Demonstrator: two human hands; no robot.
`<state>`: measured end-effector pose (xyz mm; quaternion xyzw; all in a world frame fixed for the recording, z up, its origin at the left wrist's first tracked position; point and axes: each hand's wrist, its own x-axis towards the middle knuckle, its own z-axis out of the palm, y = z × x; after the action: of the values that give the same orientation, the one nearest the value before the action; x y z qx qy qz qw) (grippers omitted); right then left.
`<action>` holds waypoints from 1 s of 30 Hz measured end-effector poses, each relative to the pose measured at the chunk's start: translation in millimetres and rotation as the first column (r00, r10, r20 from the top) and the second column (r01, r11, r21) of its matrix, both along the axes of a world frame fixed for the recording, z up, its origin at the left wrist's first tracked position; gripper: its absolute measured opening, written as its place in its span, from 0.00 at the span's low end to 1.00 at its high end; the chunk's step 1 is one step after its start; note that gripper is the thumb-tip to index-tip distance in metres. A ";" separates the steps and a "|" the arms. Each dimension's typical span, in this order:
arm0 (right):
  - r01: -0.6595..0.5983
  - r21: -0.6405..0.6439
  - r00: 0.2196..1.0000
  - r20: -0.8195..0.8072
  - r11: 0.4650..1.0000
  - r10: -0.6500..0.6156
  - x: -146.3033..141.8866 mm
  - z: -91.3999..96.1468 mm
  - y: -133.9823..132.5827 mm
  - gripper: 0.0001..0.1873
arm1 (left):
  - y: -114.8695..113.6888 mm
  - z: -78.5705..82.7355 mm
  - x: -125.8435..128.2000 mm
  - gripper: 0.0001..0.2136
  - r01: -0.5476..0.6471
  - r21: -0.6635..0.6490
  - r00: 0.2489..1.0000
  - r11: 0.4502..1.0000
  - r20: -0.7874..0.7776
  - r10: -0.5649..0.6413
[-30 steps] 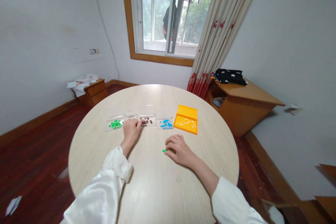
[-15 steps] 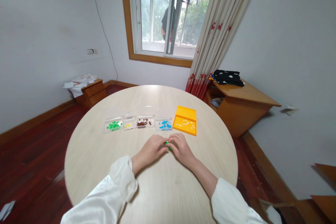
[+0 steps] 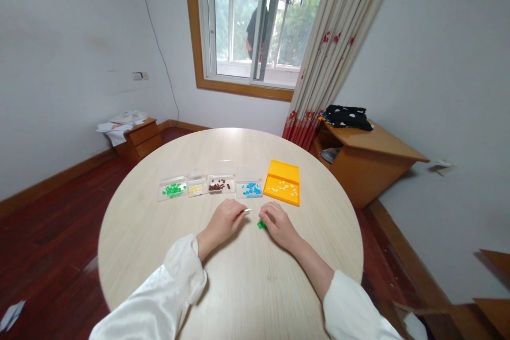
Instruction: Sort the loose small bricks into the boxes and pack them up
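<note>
My left hand (image 3: 225, 222) is closed in a pinch. From its fingertips a small thin piece (image 3: 247, 210), pale with a bit of dark or green on it, sticks out to the right; its kind is too small to make out. A short gap away, my right hand (image 3: 277, 224) has its fingers curled together. Bright green small toy bricks (image 3: 261, 224) show at its fingertips, partly covered by the hand, just above or on the table (image 3: 239, 287).
Beyond my hands stand clear boxes of small green bricks (image 3: 174, 189), yellow bricks (image 3: 195, 189), brown bricks (image 3: 217, 186) and blue bricks (image 3: 252, 189). At the row's right end lies an open orange case (image 3: 282, 171) with white pieces inside. A wooden cabinet (image 3: 382, 141) stands past the table.
My hands were together over the green bricks and have parted. The left has drawn slightly left with the thin piece; the right stays by the green bricks, which show more now.
</note>
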<state>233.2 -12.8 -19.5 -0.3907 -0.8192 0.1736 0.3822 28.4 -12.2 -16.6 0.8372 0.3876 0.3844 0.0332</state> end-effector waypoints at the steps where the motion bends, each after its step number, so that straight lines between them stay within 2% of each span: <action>1: -0.020 -0.039 1.000 0.013 0.999 0.020 2.7 1.5 0.7 0.10 | 3.5 1.8 -5.4 0.10 -0.045 -0.017 0.999 0.999 0.030 0.046; 4: -0.091 -0.150 0.995 0.025 0.984 0.096 11.0 5.8 2.0 0.05 | 16.1 9.8 -29.2 0.12 -0.227 -0.099 0.959 0.969 0.152 0.240; 6: -0.126 -0.198 0.990 0.038 0.972 0.136 15.2 7.8 2.4 0.10 | 24.4 15.2 -49.9 0.16 -0.362 -0.182 0.895 0.914 0.205 0.396; 9: -0.147 -0.224 0.983 0.077 0.963 0.168 18.0 9.0 2.8 0.13 | 33.5 19.5 -83.1 0.18 -0.587 -0.270 0.730 0.763 0.232 0.643; 11: -0.147 -0.221 0.981 0.090 0.964 0.170 18.5 8.6 3.2 0.13 | 36.5 19.4 -102.8 0.19 -0.687 -0.309 0.629 0.658 0.200 0.751; 12: -0.145 -0.220 0.981 0.092 0.965 0.169 18.7 8.1 3.3 0.13 | 37.1 18.9 -111.0 0.19 -0.718 -0.317 0.605 0.620 0.156 0.780; 15: -0.125 -0.230 0.985 0.091 0.965 0.149 20.4 6.2 3.7 0.13 | 36.0 18.5 -127.2 0.20 -0.794 -0.326 0.544 0.513 -0.002 0.839; 17: -0.101 -0.247 0.989 0.083 0.964 0.125 22.4 4.7 4.0 0.13 | 34.3 19.9 -131.7 0.21 -0.825 -0.312 0.520 0.472 -0.088 0.850; 24: -0.027 -0.304 0.990 0.122 0.952 0.067 25.8 3.1 5.5 0.11 | 31.8 25.5 -134.0 0.22 -0.867 -0.286 0.477 0.407 -0.243 0.845; 30: 0.002 -0.198 0.979 0.202 0.980 0.039 19.9 -0.2 4.2 0.11 | 31.6 25.2 -138.8 0.21 -0.878 -0.284 0.458 0.386 -0.262 0.850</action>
<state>253.1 -8.6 -19.7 -0.4347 -0.8367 0.2161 0.2535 -110.3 19.4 8.6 0.5025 0.8327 0.2313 -0.0240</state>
